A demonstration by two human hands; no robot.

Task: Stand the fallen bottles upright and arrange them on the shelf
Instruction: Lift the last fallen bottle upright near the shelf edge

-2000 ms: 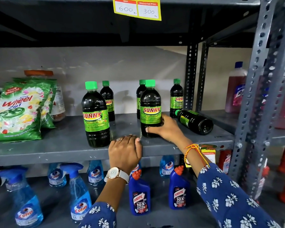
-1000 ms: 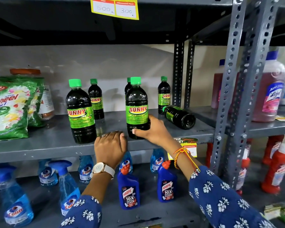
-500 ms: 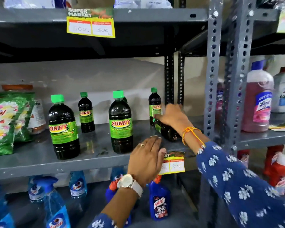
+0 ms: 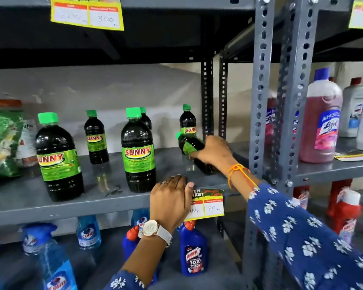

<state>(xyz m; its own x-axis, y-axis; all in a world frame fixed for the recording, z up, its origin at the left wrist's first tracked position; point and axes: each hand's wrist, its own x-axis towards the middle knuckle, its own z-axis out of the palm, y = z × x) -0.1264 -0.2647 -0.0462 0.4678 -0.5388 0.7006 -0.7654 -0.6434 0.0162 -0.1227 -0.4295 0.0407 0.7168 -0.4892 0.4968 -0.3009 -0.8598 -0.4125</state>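
Fallen bottle [image 4: 190, 145]: middle and lower body hidden under right hand [image 4: 213, 151]; base partly seen below wrist; label blurred, unreadable. Left hand [image 4: 169, 200]: fingers curled over shelf [image 4: 105, 203] front edge, palm side unseen; covers left part of price tag [image 4: 208, 203], first price partly hidden. Fifth upright bottle [image 4: 145, 119] mostly hidden behind front bottle [image 4: 138, 151]. Green packet [image 4: 0, 147] cut off by left frame edge. Upper price tag [image 4: 86, 14]: top cropped, left figure smeared.
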